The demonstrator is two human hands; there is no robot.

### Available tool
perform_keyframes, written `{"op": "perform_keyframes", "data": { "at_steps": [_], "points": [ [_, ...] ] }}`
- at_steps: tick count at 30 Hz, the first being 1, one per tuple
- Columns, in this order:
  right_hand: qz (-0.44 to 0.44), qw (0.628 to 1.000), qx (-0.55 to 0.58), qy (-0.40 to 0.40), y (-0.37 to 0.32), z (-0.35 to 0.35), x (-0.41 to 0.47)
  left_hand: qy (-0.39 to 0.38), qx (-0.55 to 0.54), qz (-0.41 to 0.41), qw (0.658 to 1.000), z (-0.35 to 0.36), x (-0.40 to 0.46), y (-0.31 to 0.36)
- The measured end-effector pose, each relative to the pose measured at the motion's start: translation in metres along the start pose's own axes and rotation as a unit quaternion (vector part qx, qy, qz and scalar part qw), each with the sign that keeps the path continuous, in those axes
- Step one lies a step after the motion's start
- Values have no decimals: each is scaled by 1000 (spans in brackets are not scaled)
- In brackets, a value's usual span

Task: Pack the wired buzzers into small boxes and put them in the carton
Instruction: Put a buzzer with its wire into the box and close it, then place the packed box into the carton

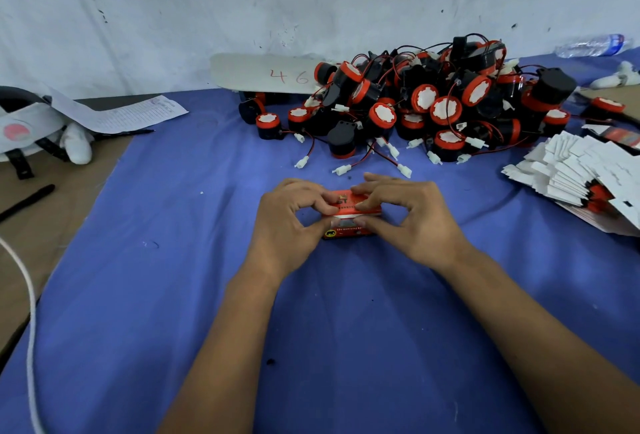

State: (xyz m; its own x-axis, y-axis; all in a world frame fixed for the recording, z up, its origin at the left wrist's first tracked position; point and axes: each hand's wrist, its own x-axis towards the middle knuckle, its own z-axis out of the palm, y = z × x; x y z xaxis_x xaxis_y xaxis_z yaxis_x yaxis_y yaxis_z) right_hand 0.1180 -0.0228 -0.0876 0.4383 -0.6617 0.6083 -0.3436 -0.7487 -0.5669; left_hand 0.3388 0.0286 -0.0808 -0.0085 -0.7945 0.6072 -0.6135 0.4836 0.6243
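Both hands pinch a small red box (350, 214) on the blue cloth (173, 260) of the bench: the left hand (289, 222) curls on its left end, the right hand (412, 217) on its top and right end. Beyond the box lies a heap of black-and-red round buzzers (433, 104) with thin wires; right of the box, flat white cardboard blanks (568, 170) fan out.

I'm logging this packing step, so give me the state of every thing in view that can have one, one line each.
small red box: on the blue cloth, held by both hands
left hand: pinches the box
right hand: pinches the box
wired buzzers: loose in a pile, unpacked
flat box blanks: unfolded, fanned in a stack
water bottle: lying on its side
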Motion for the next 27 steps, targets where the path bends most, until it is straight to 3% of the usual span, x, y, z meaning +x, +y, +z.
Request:
{"op": "perform_keyframes", "data": {
  "at_steps": [5,10,19,27],
  "points": [
    [-80,996,-27,2,-5,11,1,15,5,27,1000,6,-3,3],
    [-101,990,-98,26,-6,13,-2,23,39,43,998,8,-6,3],
    [-81,993,-75,37,-9,11,-2,26,65,80,994,11,-8,5],
    [-83,995,-63,-1,-10,9,-4,14,42,49,998,13,-11,1]
  ]
}}
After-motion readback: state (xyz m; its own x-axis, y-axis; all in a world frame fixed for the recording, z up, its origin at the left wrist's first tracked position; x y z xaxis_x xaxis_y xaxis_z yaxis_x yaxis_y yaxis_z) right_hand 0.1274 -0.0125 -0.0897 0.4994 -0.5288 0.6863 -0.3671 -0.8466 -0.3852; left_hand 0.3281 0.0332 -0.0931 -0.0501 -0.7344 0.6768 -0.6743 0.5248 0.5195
